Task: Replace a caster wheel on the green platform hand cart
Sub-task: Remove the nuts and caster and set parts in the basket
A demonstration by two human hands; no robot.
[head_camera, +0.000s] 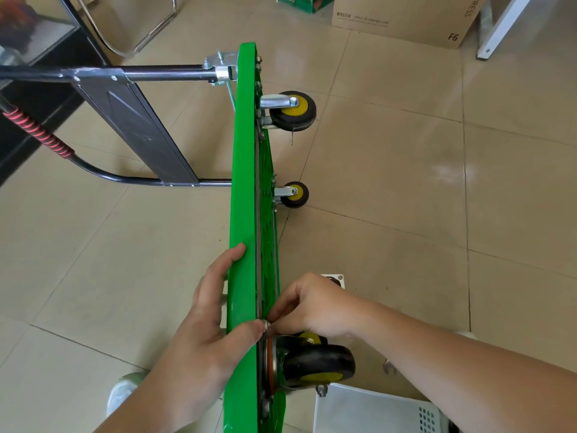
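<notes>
A green plastic platform hand cart (245, 182) is standing on its long edge on a beige tiled floor (390, 182), its long axis running from near to far. Its underside is facing right and its black metal handle (93, 73) is reaching left. The left hand (203, 326) is gripping the deck's upper edge at the near end. The right hand (315, 304) is pinching a small silver fastener (266, 325) just above the near black caster wheel with a yellow hub (318, 364). A white plastic basket (374, 410) is sitting near right.

Bright daylight, glare patch on floor tiles (449, 173), wide-angle edge distortion.
</notes>
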